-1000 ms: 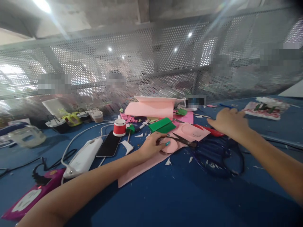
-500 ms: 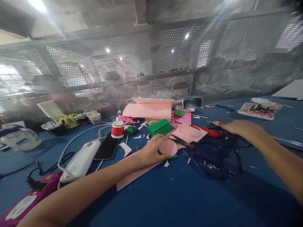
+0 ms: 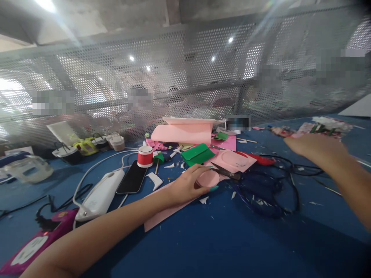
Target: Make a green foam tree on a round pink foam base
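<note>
My left hand (image 3: 193, 183) is closed round a round pink paper piece (image 3: 209, 178), its thumb in front and its fingers behind. A pink paper strip (image 3: 162, 216) lies partly under the left wrist. Scissors (image 3: 227, 173) with dark blades and red handles (image 3: 261, 160) lie just beyond the paper round, beside a pink sheet (image 3: 236, 160) marked with a circle. My right hand (image 3: 314, 148) is out at the right, blurred, its fingers closed at a small reddish and whitish thing (image 3: 279, 131) whose kind I cannot make out. The right hand overlaps a white-and-red piece with green bits (image 3: 330, 126).
A green folded piece (image 3: 198, 154), a red-and-white cup (image 3: 145, 156), a phone (image 3: 131, 177), a white power bank (image 3: 101, 197) and a purple power strip (image 3: 40, 241) stand on the blue table. Dark cables (image 3: 269, 193) loop at the right. A perforated metal screen (image 3: 174, 77) rises behind.
My right hand has moved right and away from me, with the small reddish thing moving along at its fingertips. The left hand stays on the paper round, which now looks tilted slightly.
</note>
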### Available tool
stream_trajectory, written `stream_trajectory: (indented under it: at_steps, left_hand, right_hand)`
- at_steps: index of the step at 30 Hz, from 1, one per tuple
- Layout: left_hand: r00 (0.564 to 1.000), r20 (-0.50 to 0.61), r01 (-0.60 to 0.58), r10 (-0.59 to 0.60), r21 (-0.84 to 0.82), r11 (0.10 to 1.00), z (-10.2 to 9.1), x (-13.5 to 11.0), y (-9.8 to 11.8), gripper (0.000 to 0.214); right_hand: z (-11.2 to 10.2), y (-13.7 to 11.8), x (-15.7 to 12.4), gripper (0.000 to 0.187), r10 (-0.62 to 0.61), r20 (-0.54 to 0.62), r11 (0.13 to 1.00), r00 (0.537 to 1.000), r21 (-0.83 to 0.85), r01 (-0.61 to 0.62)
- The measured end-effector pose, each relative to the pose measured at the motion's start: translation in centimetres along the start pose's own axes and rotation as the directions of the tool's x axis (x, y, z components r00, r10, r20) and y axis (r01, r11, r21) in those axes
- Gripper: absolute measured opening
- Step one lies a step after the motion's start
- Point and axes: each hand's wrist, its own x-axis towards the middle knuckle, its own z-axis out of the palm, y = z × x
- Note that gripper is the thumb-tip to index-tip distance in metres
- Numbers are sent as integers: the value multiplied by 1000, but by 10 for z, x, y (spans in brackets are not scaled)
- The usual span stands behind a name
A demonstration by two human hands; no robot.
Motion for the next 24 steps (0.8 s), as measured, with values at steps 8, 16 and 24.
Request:
stream_trajectory:
  at_steps: [8,16,24]
  left_hand:
    - [992,-41,91,-118,-414,906,2,4,-7,56]
    - [992,42,118,-123,-689,715,2,10,-17,50]
    - [972,157,236,-176,-633,738,-2,8,-23,46]
  right_hand:
    - [-42,-56,-56,37,-228,38,960,973,176,218]
    - [-15,-67,-79,30,-369,-376,846,850,242,474]
    - [3,-69,-95,35,-337,-540,834,772,209,510]
